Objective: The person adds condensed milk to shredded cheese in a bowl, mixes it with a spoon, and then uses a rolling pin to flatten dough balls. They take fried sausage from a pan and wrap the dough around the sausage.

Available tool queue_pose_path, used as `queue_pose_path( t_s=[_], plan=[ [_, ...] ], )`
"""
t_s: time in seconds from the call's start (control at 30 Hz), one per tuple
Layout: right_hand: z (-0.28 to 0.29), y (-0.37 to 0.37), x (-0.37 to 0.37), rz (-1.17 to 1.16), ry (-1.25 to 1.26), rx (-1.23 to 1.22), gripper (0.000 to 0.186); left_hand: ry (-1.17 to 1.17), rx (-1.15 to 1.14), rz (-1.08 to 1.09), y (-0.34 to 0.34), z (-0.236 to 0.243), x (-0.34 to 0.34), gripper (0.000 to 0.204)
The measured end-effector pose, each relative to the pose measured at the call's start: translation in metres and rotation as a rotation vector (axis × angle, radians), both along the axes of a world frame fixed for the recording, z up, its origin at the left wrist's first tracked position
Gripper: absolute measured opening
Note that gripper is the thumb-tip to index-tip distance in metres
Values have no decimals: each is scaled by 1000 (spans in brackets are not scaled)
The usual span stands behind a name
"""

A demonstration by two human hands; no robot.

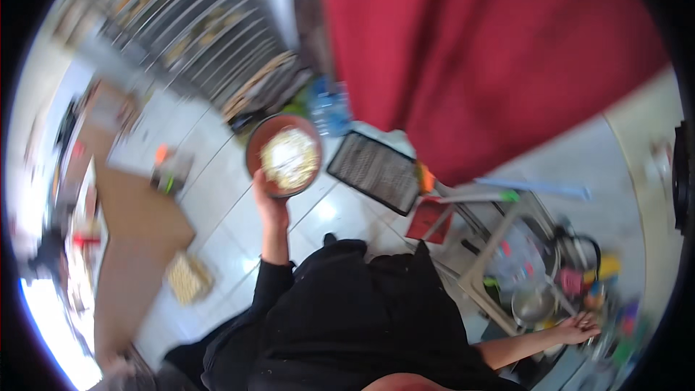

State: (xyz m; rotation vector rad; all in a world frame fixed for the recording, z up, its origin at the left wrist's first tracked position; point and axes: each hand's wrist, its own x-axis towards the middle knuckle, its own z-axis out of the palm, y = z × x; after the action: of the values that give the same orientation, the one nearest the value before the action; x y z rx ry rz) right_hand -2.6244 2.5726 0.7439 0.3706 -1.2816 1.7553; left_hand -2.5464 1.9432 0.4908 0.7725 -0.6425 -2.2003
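Note:
A round reddish-brown bowl (258, 146) is held out in front of me, with my left hand (270, 206) closed on its near rim. Inside it lies a pale yellow food (300, 146) with a white layer on top; its exact kind is too blurred to tell. Out to the far right, my right hand (578, 328) reaches over a crowded area of kitchenware, fingers curled. What it grips, if anything, is hard to make out. Close to that hand is a shiny metal pot (533, 305), beside a clear plastic bag (515, 257).
A large red curtain (492, 65) hangs ahead on the right. Below it lies a dark-edged mat (375, 171) on white tiles. A metal rack (206, 29) stands at the far left, a large plastic bottle (329, 107) near it. Brown cardboard (134, 224) is at left.

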Motion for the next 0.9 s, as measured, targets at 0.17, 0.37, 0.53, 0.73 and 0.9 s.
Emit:
queue_pose_path(
  t_s=[0.17, 0.37, 0.53, 0.73, 0.9],
  plan=[
    [-215, -205, -105, 748, -859, -677, 14, -3, 61, 193, -31, -51, 37, 48],
    [-354, -403, -100, 1314, -1558, 62, 29, -155, 50, 404, -35, -108, 30, 49],
    [-422, -433, -142, 1843, -1581, 898, 36, -251, -12, 578, -34, -165, 17, 49],
    [-476, -521, -218, 1748, -1407, 991, 27, -319, -140, 654, -49, -215, 8, 47],
    [-479, -622, -231, 1876, -1029, 1225, 32, -408, -274, 779, -44, -215, 13, 49]
  ],
)
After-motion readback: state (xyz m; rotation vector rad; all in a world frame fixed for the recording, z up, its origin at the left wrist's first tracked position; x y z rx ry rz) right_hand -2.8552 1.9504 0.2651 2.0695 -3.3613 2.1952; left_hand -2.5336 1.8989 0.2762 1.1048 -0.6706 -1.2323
